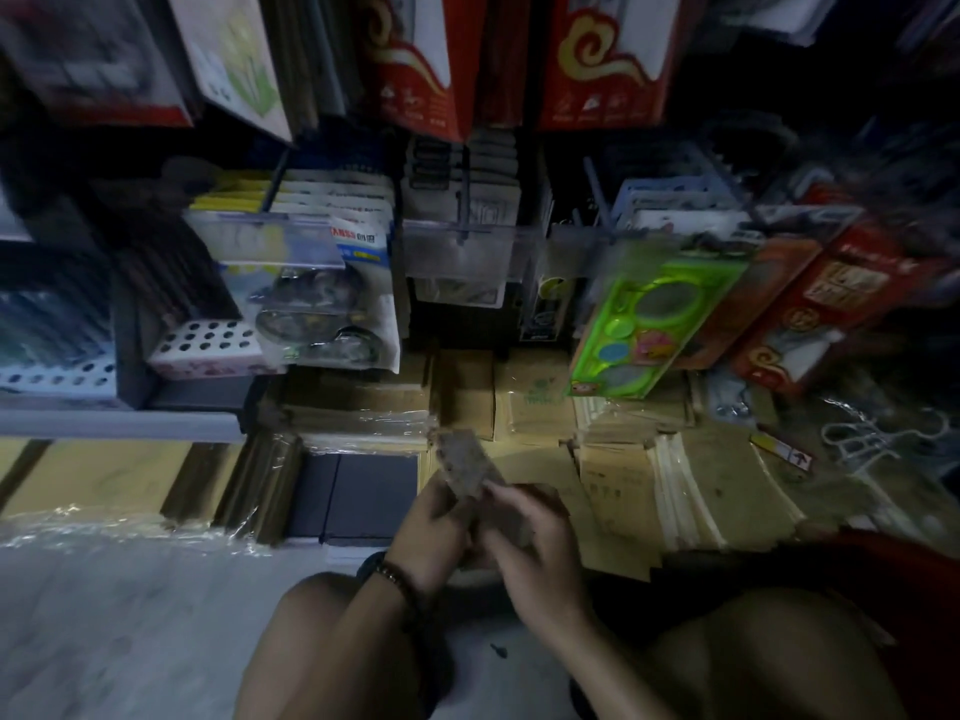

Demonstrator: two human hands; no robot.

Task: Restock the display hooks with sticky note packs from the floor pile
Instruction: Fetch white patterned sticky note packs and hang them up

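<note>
I read "ANSS" in red on a hanging blister card [332, 304]; the left hand [435, 524] and right hand [537, 556] both grip one brown pack [465, 465] over the floor pile [623, 459]

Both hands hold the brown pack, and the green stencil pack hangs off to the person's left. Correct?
Not quite. The left hand and the right hand do hold the brown pack, but the green stencil pack hangs off to the person's right, not left. The head view shows it.
</note>
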